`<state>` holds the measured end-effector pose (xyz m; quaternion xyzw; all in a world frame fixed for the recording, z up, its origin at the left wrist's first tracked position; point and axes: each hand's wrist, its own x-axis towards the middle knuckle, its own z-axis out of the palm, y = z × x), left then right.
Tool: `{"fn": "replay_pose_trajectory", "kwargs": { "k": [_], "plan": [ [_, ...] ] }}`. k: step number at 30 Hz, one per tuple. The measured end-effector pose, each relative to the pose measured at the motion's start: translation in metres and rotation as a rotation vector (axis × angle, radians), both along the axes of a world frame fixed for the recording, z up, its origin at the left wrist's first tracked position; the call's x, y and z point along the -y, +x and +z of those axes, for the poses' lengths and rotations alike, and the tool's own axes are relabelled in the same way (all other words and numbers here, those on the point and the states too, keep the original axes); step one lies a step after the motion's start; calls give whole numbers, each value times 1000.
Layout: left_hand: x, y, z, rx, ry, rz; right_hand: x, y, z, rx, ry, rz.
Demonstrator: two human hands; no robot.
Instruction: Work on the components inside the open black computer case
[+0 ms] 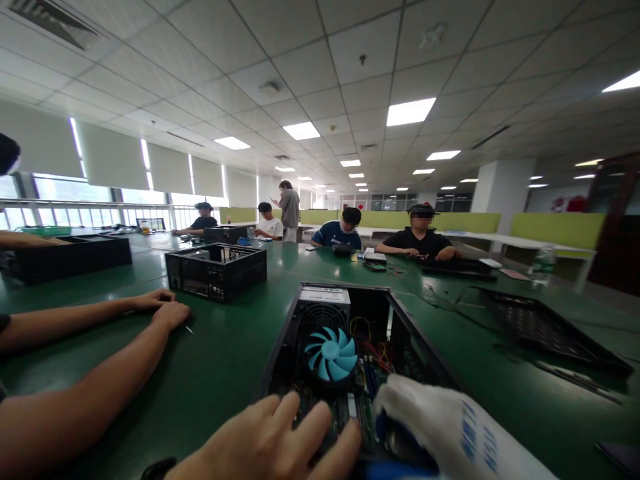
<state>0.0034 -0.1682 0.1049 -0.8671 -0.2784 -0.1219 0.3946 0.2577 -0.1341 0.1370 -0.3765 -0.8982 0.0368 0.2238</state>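
Note:
An open black computer case [415, 347] lies before me, with a turquoise cooling fan [331, 353] on its circuit board and a silver-labelled power supply [323, 298] at the far end. Red and yellow wires [383, 353] run beside the fan. My left hand [280, 437], bare and with a dark band at the wrist, reaches over the near part of the board, its fingers apart and slightly bent. Curled at the case's near right is my right hand [440, 417] in a white glove with blue print. What its fingers hold, if anything, is hidden; something blue shows below them.
A co-worker's forearms and hands [165, 310] rest on the green table [220, 353] at left, by a thin metal piece [189, 329]. Another black case [215, 270] stands beyond. At right lie a perforated black panel [545, 327] and cables; a plastic bottle [543, 263] stands behind.

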Motion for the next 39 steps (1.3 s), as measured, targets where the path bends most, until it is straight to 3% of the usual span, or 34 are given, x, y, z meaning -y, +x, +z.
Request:
{"fn": "replay_pose_trajectory", "kwargs": {
  "k": [3, 6, 7, 9, 11, 15, 19, 23, 26, 30, 34, 39],
  "plan": [
    [-60, -1, 1, 2, 2, 10, -65, 1, -5, 0, 19, 127],
    [-137, 3, -4, 91, -87, 104, -145, 4, -8, -106, 109, 272],
    [-162, 7, -6, 125, -96, 132, -172, 4, -9, -187, 150, 230],
    [-206, 19, -11, 207, -88, 192, -218, 3, -10, -433, 287, -8],
    [-238, 33, -18, 320, -66, 260, -248, 4, -15, -610, 367, -210],
    [-269, 54, -36, 538, -28, 315, -257, 28, -50, -657, 373, -422],
    [-262, 53, -61, 592, -56, 230, -242, 89, -115, -512, 237, -569],
    [-222, 40, -90, 491, -156, 132, -238, 134, -160, -361, 67, -656],
    [-181, 34, -102, 430, -363, 65, -239, 135, -169, -268, 86, -586],
    [-142, 38, -100, 436, -694, 3, -239, 129, -172, -90, 168, -462],
    [-132, 43, -93, 416, -778, -66, -243, 136, -181, -42, 208, -441],
    [-135, 43, -94, 413, -808, -43, -247, 141, -186, -88, 212, -451]
  ]
}}
